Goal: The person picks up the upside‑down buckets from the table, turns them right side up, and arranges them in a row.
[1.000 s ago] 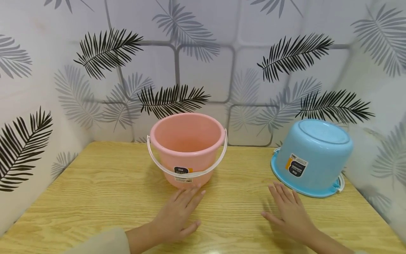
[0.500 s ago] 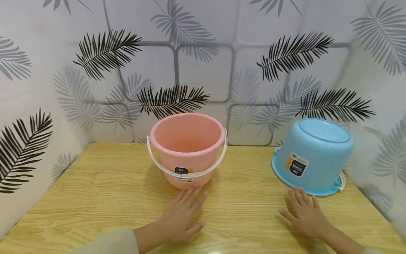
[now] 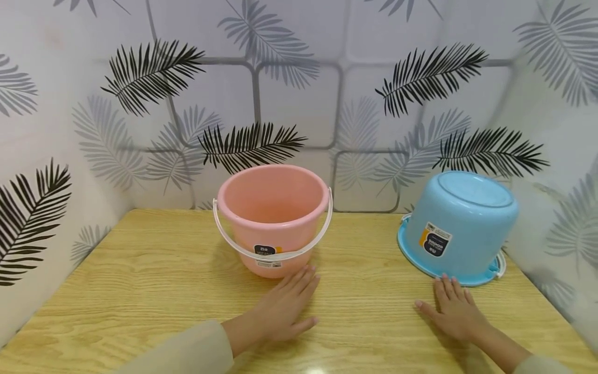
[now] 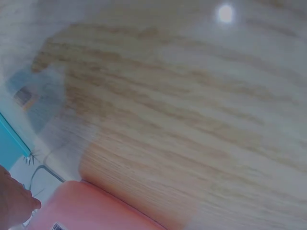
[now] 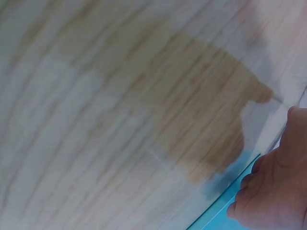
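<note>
A pink bucket [image 3: 273, 197] stands upright left of the middle, its white handle [image 3: 275, 255] hanging down across the front. To the right, a light blue bucket [image 3: 469, 228] rests upside down on its rim. My left hand [image 3: 282, 309] has straight fingers, the tips overlapping the foot of the pink bucket in the head view. With fingers extended and thumb spread, my right hand [image 3: 455, 311] has its fingertips right at the blue rim. Below the left hand [image 4: 17, 203], the left wrist view catches part of the pink bucket [image 4: 96, 208]. Neither hand holds anything.
Both buckets stand on a shiny wood-grain table [image 3: 154, 270]. Behind it rises a wall [image 3: 299, 109] patterned with leaves, and patterned side walls border the table left and right. A bare stretch of tabletop lies between the buckets.
My left hand has shifted right and slightly forward along the foot of the pink bucket. My right hand has moved right, up to the blue rim. Both buckets stay in place.
</note>
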